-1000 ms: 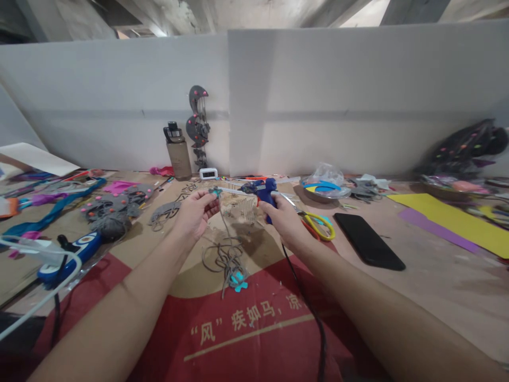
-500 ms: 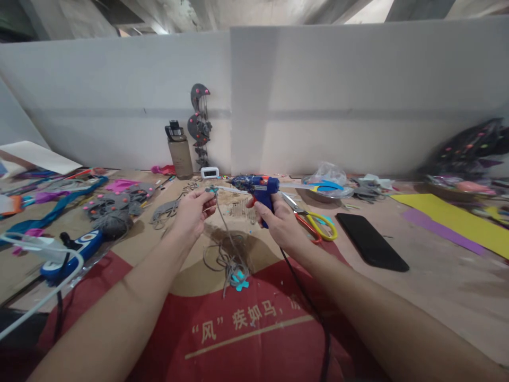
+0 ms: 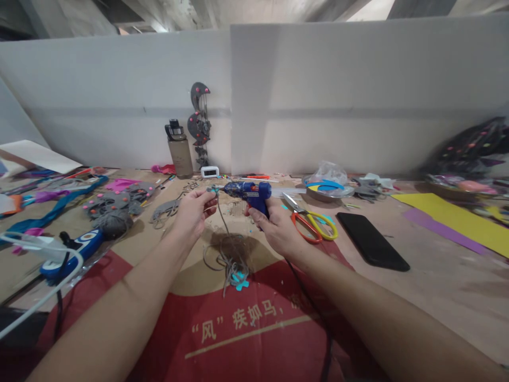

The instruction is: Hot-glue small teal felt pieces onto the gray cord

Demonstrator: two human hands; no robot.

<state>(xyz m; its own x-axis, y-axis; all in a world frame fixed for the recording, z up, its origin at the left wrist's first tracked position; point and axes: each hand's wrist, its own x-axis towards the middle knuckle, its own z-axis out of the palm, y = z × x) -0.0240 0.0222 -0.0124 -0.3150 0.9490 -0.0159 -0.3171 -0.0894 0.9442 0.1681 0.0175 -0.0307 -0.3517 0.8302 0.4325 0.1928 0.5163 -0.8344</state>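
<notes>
My right hand (image 3: pixel 272 223) is wrapped round the handle of a blue hot glue gun (image 3: pixel 257 196), its nozzle pointing left. Between the fingertips of my left hand (image 3: pixel 198 212) is a small teal piece (image 3: pixel 213 189), pinched just by the nozzle tip; whether they touch I cannot tell. A grey cord (image 3: pixel 225 218) hangs from that piece down to a loose tangle of cord (image 3: pixel 228 260) on the cardboard. Teal cut-out shapes (image 3: pixel 240 280) lie at the tangle's lower end.
Scissors (image 3: pixel 314 223) with red and yellow handles lie right of my right hand, beside a black phone (image 3: pixel 371 241). A bottle (image 3: pixel 180 154) and small white clock (image 3: pixel 209 172) stand at the back. Left are a grey yarn ball (image 3: pixel 115 225) and a blue power strip (image 3: pixel 71 257).
My right hand has brought the glue gun left and slightly down, so its nozzle is now at the teal piece. My left hand has stayed almost still.
</notes>
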